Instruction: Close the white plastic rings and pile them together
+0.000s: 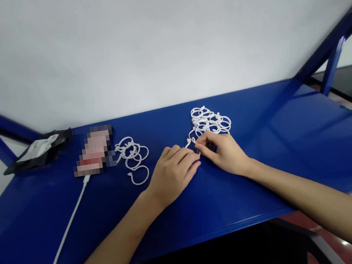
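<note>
A thin white loop (193,140) with small knot-like ends is between my two hands, just above the blue table. My left hand (174,172) is closed on its left side, with the fingertips bent over it and partly hiding it. From the right, my right hand (223,151) pinches the same loop between thumb and index finger. Directly beyond my right hand lies a heap of similar white loops (210,122). Another group of loops (132,152) rests on the table to the left of my left hand, one of them lying nearest me.
A phone-like device (94,150), blurred out, lies at the left with a white cable (68,229) running over the front edge. Behind it sits a black plastic package (40,150). Blue frame bars flank the table (239,204), and a pale wall stands behind.
</note>
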`<state>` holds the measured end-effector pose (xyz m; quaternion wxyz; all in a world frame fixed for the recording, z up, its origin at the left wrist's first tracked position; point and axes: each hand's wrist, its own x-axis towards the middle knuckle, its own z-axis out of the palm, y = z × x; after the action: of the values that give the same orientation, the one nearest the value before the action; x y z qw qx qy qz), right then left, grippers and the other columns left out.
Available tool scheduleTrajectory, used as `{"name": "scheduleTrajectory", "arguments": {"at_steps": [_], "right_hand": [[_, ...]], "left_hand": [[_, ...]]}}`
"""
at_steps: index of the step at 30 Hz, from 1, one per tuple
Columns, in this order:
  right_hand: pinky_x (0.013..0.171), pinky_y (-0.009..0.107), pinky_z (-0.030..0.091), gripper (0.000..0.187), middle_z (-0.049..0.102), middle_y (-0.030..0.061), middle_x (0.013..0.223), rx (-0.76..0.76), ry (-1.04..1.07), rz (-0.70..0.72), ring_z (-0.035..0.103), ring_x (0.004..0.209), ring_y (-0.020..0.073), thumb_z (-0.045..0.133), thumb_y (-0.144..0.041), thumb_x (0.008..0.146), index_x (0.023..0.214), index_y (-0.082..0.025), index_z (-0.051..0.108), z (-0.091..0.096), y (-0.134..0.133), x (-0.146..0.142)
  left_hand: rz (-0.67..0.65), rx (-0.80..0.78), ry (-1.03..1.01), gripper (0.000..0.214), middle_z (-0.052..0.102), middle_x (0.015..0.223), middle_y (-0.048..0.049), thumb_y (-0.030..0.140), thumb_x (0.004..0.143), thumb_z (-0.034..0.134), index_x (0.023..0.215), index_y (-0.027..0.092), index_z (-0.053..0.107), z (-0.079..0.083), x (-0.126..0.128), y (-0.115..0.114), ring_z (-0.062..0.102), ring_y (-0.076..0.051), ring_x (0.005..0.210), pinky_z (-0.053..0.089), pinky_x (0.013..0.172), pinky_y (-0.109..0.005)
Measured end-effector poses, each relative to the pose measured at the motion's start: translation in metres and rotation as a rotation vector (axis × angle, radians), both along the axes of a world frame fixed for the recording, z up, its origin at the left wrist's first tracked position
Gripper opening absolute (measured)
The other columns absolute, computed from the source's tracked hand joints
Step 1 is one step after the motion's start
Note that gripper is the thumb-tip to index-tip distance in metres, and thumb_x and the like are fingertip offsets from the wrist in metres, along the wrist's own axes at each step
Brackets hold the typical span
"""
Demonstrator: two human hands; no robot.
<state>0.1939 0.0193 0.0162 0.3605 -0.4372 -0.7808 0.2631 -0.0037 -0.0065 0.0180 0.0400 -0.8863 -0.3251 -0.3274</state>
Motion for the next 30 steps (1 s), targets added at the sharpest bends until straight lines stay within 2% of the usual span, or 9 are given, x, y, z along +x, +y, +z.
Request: {"name": "scheduleTrajectory", "arguments": {"at_steps": [3,6,8,12,16,21,24,27,30], "right_hand": [[0.063,0.026,0.049,0.011,0.071,0.0001,0.079,0.027,0.012,0.009,0.065,0.066,0.0123,0.054,-0.027,0.097,0.101,-0.019,0.060,0.002,0.001,0.003],[0.062,0.025,0.049,0.012,0.069,0.0005,0.079,0.067,0.008,0.047,0.062,0.066,0.0117,0.053,-0.026,0.097,0.103,-0.019,0.061,0.005,-0.001,0.004],[0.062,0.025,0.049,0.013,0.068,0.0009,0.081,0.083,0.003,0.079,0.061,0.066,0.0112,0.053,-0.027,0.098,0.103,-0.019,0.062,0.006,-0.002,0.004],[0.061,0.024,0.048,0.013,0.069,0.0022,0.084,0.070,-0.011,0.176,0.062,0.069,0.0117,0.054,-0.028,0.100,0.100,-0.019,0.064,0.006,-0.006,0.003],[0.071,0.028,0.051,0.012,0.070,0.0042,0.089,0.131,0.019,0.276,0.064,0.079,0.0146,0.054,-0.025,0.101,0.096,-0.019,0.064,0.007,-0.006,0.005],[0.075,0.033,0.050,0.015,0.071,0.0047,0.089,0.266,-0.016,0.406,0.059,0.078,0.0163,0.050,-0.021,0.102,0.100,-0.019,0.065,0.005,-0.006,0.007],[0.072,0.031,0.050,0.016,0.071,0.0046,0.089,0.258,-0.049,0.396,0.058,0.077,0.0161,0.050,-0.024,0.103,0.100,-0.019,0.065,0.002,-0.007,0.005],[0.072,0.030,0.050,0.014,0.071,0.0045,0.090,0.238,-0.055,0.267,0.061,0.080,0.0166,0.052,-0.028,0.101,0.098,-0.020,0.064,0.001,-0.004,0.002],[0.073,0.031,0.049,0.014,0.071,0.0046,0.090,0.306,-0.042,0.018,0.062,0.079,0.0171,0.054,-0.028,0.099,0.098,-0.021,0.066,0.002,0.009,0.008]], "left_hand": [[-0.004,-0.081,-0.196,0.009,0.066,0.100,-0.0042,0.020,0.096,0.059,0.104,0.018,0.059,0.004,0.001,-0.003,0.062,-0.016,0.088,0.050,0.080,-0.031],[0.105,-0.211,-0.387,0.010,0.061,0.095,-0.0010,0.023,0.094,0.061,0.103,0.020,0.058,0.007,-0.001,-0.001,0.058,-0.011,0.073,0.051,0.072,-0.026],[0.171,-0.364,-0.466,0.014,0.061,0.088,0.0018,0.027,0.092,0.064,0.103,0.022,0.057,0.008,-0.004,0.002,0.056,-0.009,0.066,0.049,0.067,-0.025],[0.149,-0.694,-0.539,0.025,0.064,0.081,0.0033,0.037,0.089,0.068,0.108,0.023,0.058,0.005,-0.008,0.009,0.060,-0.011,0.068,0.048,0.064,-0.024],[0.122,-0.826,-0.542,0.024,0.064,0.076,0.0041,0.039,0.087,0.069,0.103,0.023,0.061,0.005,-0.010,0.010,0.060,-0.012,0.067,0.045,0.062,-0.025],[0.117,-0.804,-0.483,0.017,0.065,0.071,0.0069,0.031,0.087,0.069,0.100,0.024,0.062,0.004,-0.009,0.006,0.057,-0.011,0.062,0.043,0.063,-0.025],[0.133,-0.720,-0.417,0.016,0.066,0.072,0.0062,0.034,0.088,0.068,0.100,0.024,0.062,0.001,-0.011,0.008,0.057,-0.012,0.062,0.044,0.064,-0.026],[0.215,-0.549,-0.276,0.022,0.068,0.079,0.0021,0.042,0.092,0.063,0.102,0.023,0.063,0.003,-0.017,0.014,0.061,-0.016,0.072,0.047,0.072,-0.030],[0.455,-0.330,-0.055,0.031,0.069,0.091,-0.0051,0.045,0.093,0.061,0.110,0.020,0.063,0.009,-0.027,0.021,0.062,-0.025,0.091,0.047,0.086,-0.039]]}}
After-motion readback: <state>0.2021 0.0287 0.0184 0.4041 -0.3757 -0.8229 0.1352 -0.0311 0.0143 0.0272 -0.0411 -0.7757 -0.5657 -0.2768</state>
